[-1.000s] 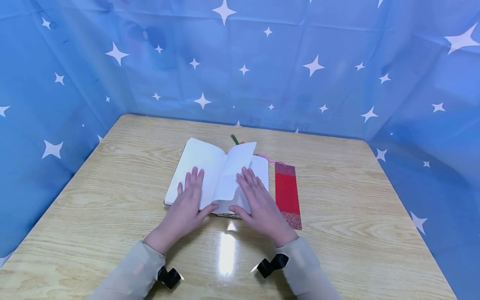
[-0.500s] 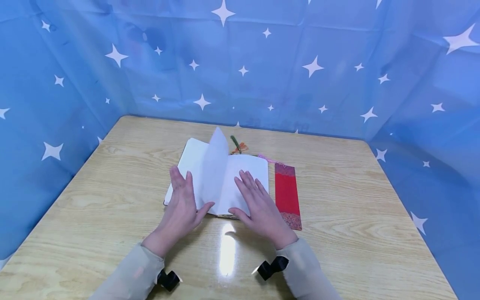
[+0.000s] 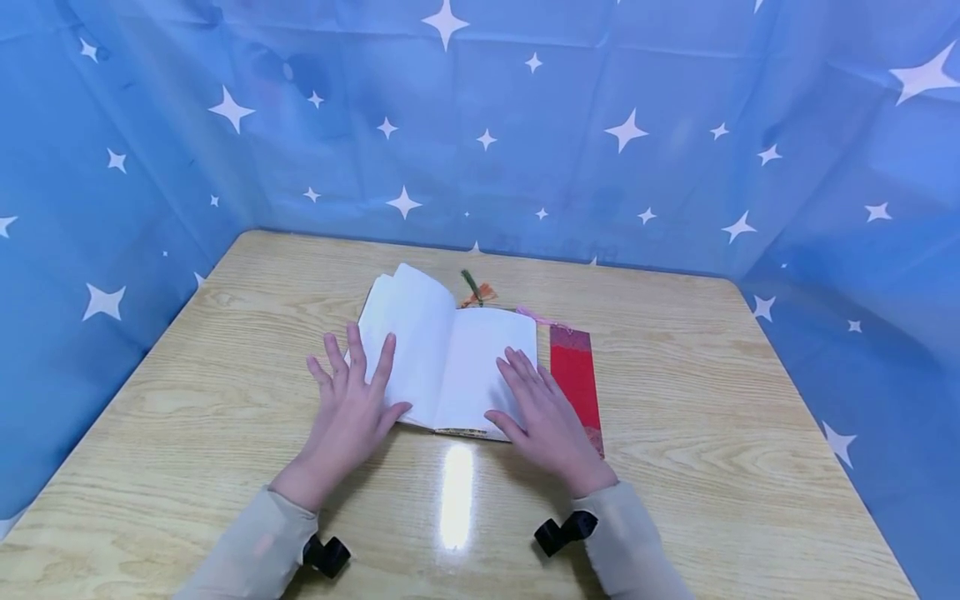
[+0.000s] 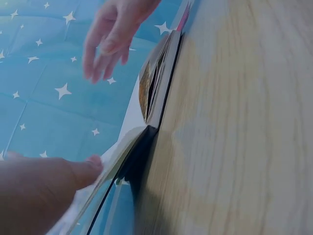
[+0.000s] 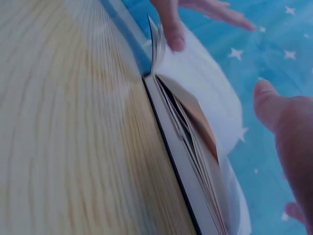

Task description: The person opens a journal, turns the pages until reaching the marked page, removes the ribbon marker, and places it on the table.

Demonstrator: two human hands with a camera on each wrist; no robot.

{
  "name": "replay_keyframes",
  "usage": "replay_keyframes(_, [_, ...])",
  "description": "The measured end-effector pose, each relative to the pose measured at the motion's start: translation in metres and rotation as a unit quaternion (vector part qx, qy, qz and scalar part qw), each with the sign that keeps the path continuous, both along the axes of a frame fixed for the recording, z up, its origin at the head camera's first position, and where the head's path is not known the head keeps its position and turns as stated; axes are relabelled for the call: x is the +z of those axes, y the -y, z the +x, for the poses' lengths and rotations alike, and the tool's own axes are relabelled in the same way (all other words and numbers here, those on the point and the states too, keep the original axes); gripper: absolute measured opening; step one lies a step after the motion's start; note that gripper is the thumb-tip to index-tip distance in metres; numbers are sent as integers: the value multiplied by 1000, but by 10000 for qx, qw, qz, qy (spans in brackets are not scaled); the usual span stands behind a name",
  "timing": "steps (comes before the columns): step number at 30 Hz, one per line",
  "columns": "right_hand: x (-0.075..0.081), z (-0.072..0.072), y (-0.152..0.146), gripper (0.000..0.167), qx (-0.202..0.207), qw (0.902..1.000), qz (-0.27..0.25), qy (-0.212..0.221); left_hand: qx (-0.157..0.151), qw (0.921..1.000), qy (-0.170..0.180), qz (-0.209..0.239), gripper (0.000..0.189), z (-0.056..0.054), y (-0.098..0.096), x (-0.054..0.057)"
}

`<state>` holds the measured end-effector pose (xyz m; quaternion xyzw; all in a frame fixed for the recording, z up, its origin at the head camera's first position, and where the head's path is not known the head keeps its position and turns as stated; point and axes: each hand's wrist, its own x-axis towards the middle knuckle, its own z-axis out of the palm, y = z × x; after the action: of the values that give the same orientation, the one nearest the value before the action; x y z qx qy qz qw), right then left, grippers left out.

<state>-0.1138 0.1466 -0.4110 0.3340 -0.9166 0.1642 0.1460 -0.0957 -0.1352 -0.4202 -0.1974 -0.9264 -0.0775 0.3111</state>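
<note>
An open notebook with blank white pages lies on the table. My left hand spreads its fingers over the left page, its thumb right at the page's near edge. My right hand is held over the right page with straight fingers; the left wrist view shows it raised above the paper. Between the right-hand leaves sit inserts, among them a brown-gold piece showing at the near edge. A red bookmark with patterned ends lies right of the notebook, partly covered by my right hand.
Green and orange tassels stick out past the notebook's far edge. A pink cord runs from the bookmark's top. The wooden table meets a blue curtain with white stars at the back and sides.
Leaves turned from right to left, and the left side now bulges with a raised page. My left hand moved left and spread its fingers; my right hand shifted slightly right.
</note>
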Motion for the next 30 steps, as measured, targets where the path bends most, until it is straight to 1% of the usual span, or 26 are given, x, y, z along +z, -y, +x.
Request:
replay_keyframes(2, [-1, 0, -5, 71, -131, 9997, 95, 193, 134, 9985, 504, -152, 94, 2, 3, -2])
replay_keyframes(5, [-2, 0, -10, 72, -243, 9987, 181, 411, 265, 9906, 1326, -196, 81, 4, 7, -5])
replay_keyframes(7, [-2, -1, -13, 72, -270, 9981, 169, 522, 294, 9812, 1904, -129, 74, 6, 9, -5])
replay_keyframes(9, [-3, -1, -16, 72, -307, 9976, 144, 600, 204, 9715, 2363, -13, 69, 6, 10, -5])
replay_keyframes(11, [-3, -1, -20, 72, -343, 9972, 132, 658, 93, 9616, 2741, 125, 65, 6, 11, -5])
replay_keyframes(12, [-3, -1, -22, 73, -360, 9971, 114, 668, 35, 9578, 2867, 200, 64, 6, 11, -4])
replay_keyframes(14, [-3, -1, -25, 74, -418, 9967, 169, 674, -68, 9526, 3025, 333, 63, 5, 11, -3])
replay_keyframes(15, [-3, -2, -26, 74, -437, 9966, 188, 677, -92, 9512, 3063, 353, 63, 5, 11, -3])
replay_keyframes(17, [-4, -1, -28, 75, -445, 9963, 218, 706, -113, 9501, 3098, 364, 62, 5, 12, -3])
replay_keyframes(21, [-4, -1, -31, 77, -464, 9944, 298, 903, -144, 9468, 3197, 342, 61, 6, 14, -6])
replay_keyframes(26, [-3, -1, -33, 80, -487, 9908, 413, 1189, -229, 9399, 3378, 450, 62, 7, 16, -9])
replay_keyframes(30, [-2, -2, -35, 83, -440, 9892, 530, 1290, -295, 9342, 3514, 540, 64, 7, 17, -11])
